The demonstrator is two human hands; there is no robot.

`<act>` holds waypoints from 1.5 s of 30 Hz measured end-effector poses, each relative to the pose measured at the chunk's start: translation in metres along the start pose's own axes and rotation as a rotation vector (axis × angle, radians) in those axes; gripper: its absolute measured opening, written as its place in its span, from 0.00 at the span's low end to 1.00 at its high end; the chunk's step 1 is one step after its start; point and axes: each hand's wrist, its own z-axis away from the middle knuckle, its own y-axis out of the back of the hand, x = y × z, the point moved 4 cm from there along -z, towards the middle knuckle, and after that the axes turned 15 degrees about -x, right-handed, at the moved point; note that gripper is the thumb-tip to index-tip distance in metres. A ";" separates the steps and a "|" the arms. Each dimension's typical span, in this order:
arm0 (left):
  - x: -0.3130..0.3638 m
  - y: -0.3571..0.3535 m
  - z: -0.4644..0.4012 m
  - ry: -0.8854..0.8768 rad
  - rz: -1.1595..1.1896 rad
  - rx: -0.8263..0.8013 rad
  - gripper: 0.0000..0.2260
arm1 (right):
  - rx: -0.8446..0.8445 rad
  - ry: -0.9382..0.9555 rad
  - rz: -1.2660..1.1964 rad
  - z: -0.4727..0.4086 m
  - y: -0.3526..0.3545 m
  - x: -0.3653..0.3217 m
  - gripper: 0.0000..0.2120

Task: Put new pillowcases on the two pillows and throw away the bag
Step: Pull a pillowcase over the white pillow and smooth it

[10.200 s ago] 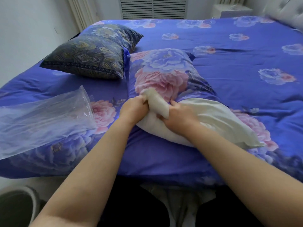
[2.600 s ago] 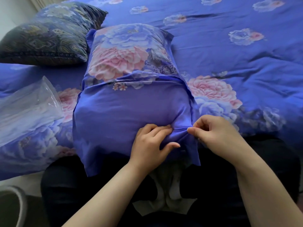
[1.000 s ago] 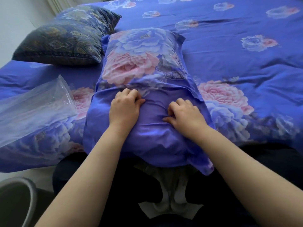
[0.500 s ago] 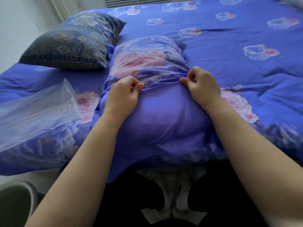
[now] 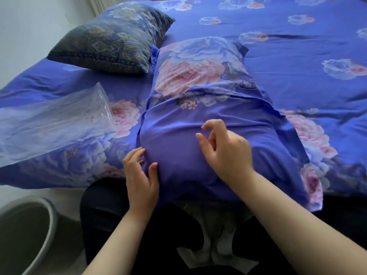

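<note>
Blue floral bedding covers the bed (image 5: 297, 46) before us as we stand at its near edge. At far left, low down, the rim of a grey bin (image 5: 35, 225) sits on the floor. Above it, a clear plastic bag (image 5: 53, 126) lies flat on the bedding, apart from both our hands. Behind that, a dark paisley pillow (image 5: 111, 38) rests near the wall, just beside the top corner of the floral pillow (image 5: 198, 80), which lies lengthwise toward us in its blue rose-print pillowcase (image 5: 198, 124). The case's plain blue flap covers the near end and spills over the bed's edge. Our left hand (image 5: 141, 175) rests against the left side of that near end, fingers (image 5: 135, 155) loosely spread and touching the cloth, gripping nothing. Our right hand (image 5: 226, 149) sits on top of the pillowcase, its fingers (image 5: 210, 124) lifted and lightly curled, holding nothing. Dark trousers show below.
</note>
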 end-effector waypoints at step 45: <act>0.030 0.001 -0.120 0.119 -0.312 -0.760 0.07 | -0.427 -0.169 0.142 -0.044 -0.034 -0.027 0.14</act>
